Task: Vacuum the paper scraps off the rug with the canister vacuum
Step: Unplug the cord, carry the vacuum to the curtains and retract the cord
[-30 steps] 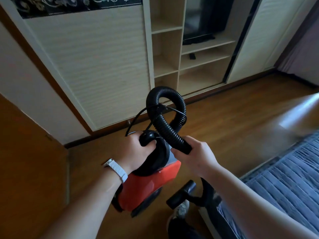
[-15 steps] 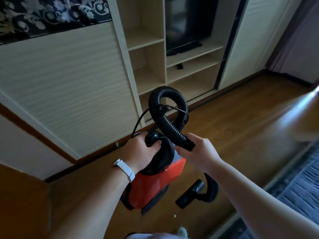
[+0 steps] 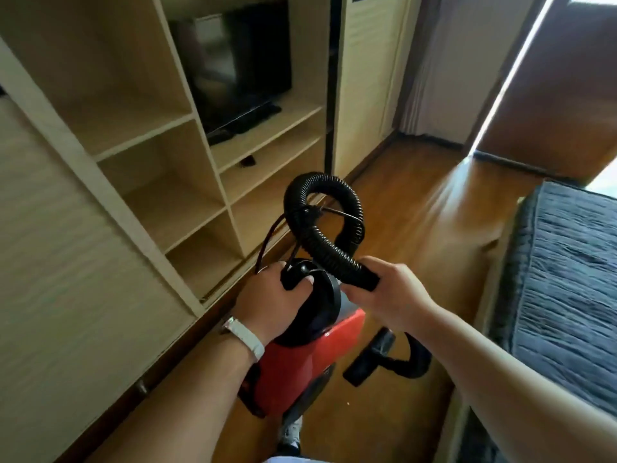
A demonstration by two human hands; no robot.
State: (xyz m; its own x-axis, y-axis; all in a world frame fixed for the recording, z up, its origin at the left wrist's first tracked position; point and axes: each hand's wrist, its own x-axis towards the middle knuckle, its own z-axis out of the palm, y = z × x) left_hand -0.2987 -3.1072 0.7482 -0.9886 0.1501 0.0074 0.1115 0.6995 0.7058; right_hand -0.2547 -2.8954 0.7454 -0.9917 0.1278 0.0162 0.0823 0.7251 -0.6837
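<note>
I carry a red canister vacuum (image 3: 293,359) above the wooden floor. My left hand (image 3: 270,299) grips its black top handle (image 3: 297,272). A black ribbed hose (image 3: 320,242) loops up over the canister, and my right hand (image 3: 390,295) holds the hose's lower end. The black floor nozzle (image 3: 367,359) hangs below my right wrist on a curved black tube. A thin black cord (image 3: 270,238) runs from the hose loop down to the canister. No paper scraps or rug are visible.
A light wooden wall unit (image 3: 160,182) with open shelves and a television (image 3: 240,65) stands to the left. A bed with a dark blue quilt (image 3: 567,279) fills the right side. Bare wooden floor (image 3: 417,208) runs between them toward a curtain (image 3: 444,71).
The view has swung right along the wall unit, and the bed now sits farther ahead on the right. Both hands keep the same hold on handle and hose.
</note>
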